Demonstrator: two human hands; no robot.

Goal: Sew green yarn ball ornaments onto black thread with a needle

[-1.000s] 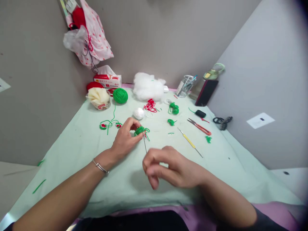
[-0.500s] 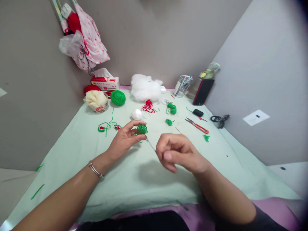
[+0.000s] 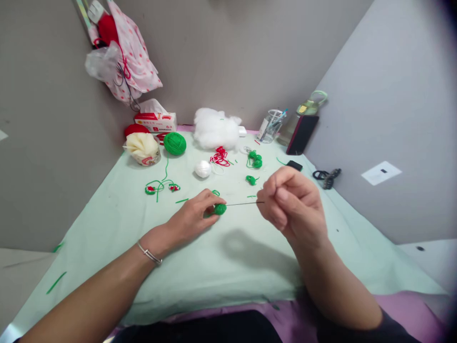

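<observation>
My left hand (image 3: 198,212) is closed with thumb and fingers around a small green crocheted piece (image 3: 220,209), low over the table. A thin dark thread (image 3: 244,204) runs taut from that piece to my right hand (image 3: 294,205). The right hand is raised in a pinch on the thread; whether a needle is also between its fingertips is too small to tell. Behind the left hand lie a white yarn ball (image 3: 203,169) and two small red-and-green pieces (image 3: 150,189), joined by green yarn to a green yarn ball (image 3: 174,144).
White stuffing (image 3: 217,129) sits at the back beside a tissue box (image 3: 156,122) and a tub (image 3: 143,155). A jar of tools (image 3: 272,127), a bottle (image 3: 307,110) and a leaning phone (image 3: 303,135) stand back right. Red yarn (image 3: 220,157) and green bundles (image 3: 254,159) lie mid-table.
My right hand has moved right and up, drawing the thread out longer, and now covers the orange-handled scissors. My left hand has lowered the green piece slightly toward me and to the right.
</observation>
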